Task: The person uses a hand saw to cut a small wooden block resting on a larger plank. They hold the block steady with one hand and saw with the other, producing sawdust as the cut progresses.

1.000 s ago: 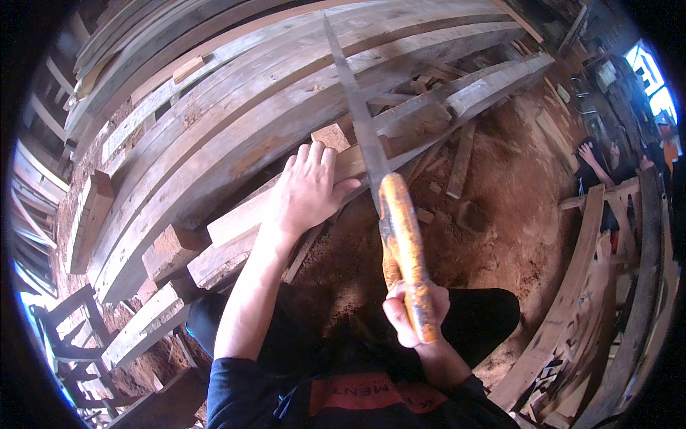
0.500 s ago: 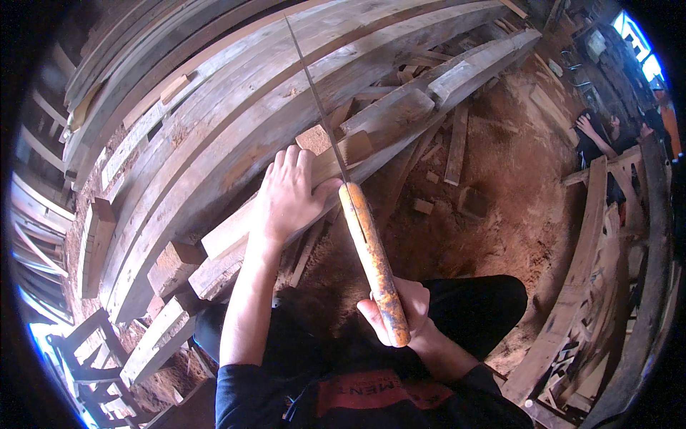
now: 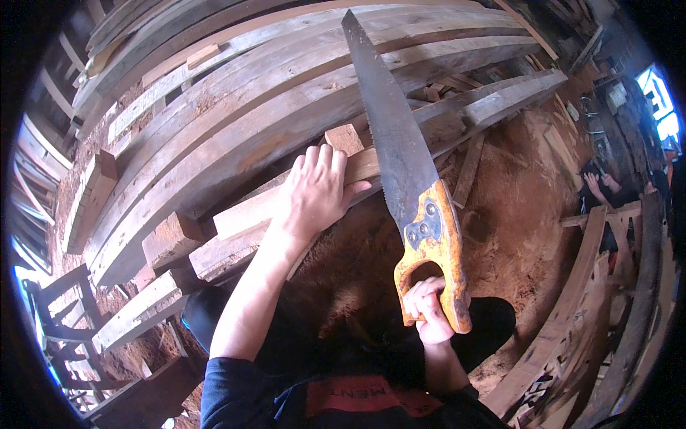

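Note:
A pale squared length of wood (image 3: pixel 243 216) lies slantwise on a thicker timber. My left hand (image 3: pixel 313 191) is closed over its top, fingers across the far edge and thumb pointing right. To the right, my right hand (image 3: pixel 430 309) grips the worn yellow handle of a handsaw (image 3: pixel 400 143). The saw's broad flat side faces up, its tip pointing to the far left. Its toothed edge passes over the right part of the wood; whether it touches cannot be told. A small wooden block (image 3: pixel 344 138) sits just beyond my left fingers.
Long curved timbers (image 3: pixel 250 121) lie side by side across the far left. Cut beam ends (image 3: pixel 171 239) stick out near my left knee. Reddish, dusty ground (image 3: pixel 511 214) spreads on the right, beside more stacked planks (image 3: pixel 564 322). Another person's hands (image 3: pixel 597 184) show at far right.
The saw has turned from edge-on to flat side up and moved right, with my right hand still on its handle. My left hand stays on the wood; the whole view has shifted slightly.

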The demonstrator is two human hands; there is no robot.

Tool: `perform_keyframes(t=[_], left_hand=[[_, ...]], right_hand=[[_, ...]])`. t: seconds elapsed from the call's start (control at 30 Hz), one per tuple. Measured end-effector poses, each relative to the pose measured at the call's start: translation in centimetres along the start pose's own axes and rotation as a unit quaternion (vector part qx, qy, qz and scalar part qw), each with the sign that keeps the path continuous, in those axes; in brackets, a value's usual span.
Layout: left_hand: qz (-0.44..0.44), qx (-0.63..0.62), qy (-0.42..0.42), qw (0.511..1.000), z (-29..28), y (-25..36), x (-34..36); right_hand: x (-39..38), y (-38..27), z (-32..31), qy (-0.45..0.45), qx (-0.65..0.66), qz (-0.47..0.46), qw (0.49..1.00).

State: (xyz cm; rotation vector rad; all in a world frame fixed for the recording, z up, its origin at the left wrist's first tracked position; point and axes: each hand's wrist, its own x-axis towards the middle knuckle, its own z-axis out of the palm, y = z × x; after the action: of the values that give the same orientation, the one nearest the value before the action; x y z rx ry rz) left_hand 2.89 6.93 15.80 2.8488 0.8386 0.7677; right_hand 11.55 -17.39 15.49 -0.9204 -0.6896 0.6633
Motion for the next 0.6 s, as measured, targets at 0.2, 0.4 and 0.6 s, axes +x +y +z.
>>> perform_keyframes(t=[0.2,0.4,0.6], left_hand=[[-0.001,0.004,-0.028,1.000,-0.2,-0.2,0.0],[0.004,-0.001,-0.041,0.999,-0.2,-0.3,0.1],[0.048,-0.009,-0.022,0.999,-0.3,-0.8,-0.1]], right_hand=[[-0.4,-0.3,0.3,-0.011,-0.088,0.006,0.996],[-0.8,-0.1,0.6,0.012,-0.119,0.002,0.993],[-1.6,0.3,0.2,0.000,-0.184,0.001,0.983]])
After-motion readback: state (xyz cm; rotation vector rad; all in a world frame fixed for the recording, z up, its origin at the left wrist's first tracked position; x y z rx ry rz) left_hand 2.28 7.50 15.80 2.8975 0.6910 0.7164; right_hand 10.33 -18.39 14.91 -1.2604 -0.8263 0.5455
